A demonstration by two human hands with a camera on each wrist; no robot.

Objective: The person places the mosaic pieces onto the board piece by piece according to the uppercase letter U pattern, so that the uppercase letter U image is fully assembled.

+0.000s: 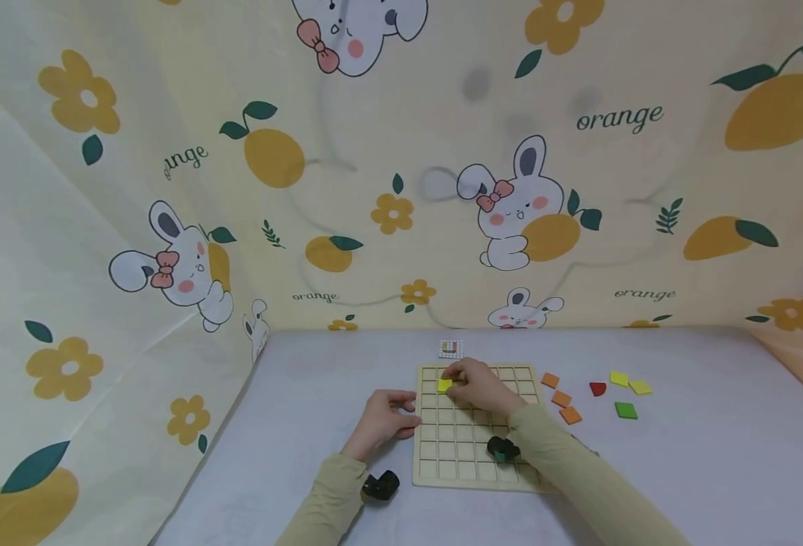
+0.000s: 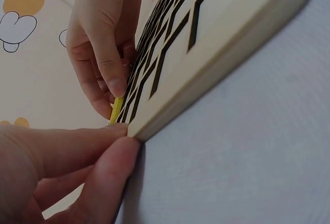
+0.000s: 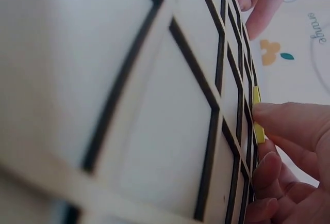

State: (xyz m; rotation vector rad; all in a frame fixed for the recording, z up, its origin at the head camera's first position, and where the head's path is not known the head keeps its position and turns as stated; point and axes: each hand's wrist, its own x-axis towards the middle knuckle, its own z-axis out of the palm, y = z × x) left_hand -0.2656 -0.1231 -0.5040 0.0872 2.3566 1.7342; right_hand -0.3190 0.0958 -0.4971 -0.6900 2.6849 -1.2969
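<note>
A pale wooden grid board (image 1: 442, 472) lies flat in front of me. At its left edge my left hand (image 1: 382, 418) pinches the rim between thumb and fingers, seen close up in the left wrist view. Over the upper left cells, my right hand (image 1: 479, 385) holds a yellow square tile (image 1: 445, 385) by its side with thumb and fingertips. In the right wrist view the yellow tile (image 3: 258, 115) sits right at the grid surface, under the thumb tip. Part of the grid is hidden below the right hand and sleeve.
Right of the board lie several orange tiles (image 1: 561, 398), a red rounded piece (image 1: 597, 389), yellow tiles (image 1: 640, 387) and a green tile (image 1: 625, 410). A small pattern card (image 1: 450, 349) lies behind the board. A printed cloth (image 1: 401, 250) hangs at the back.
</note>
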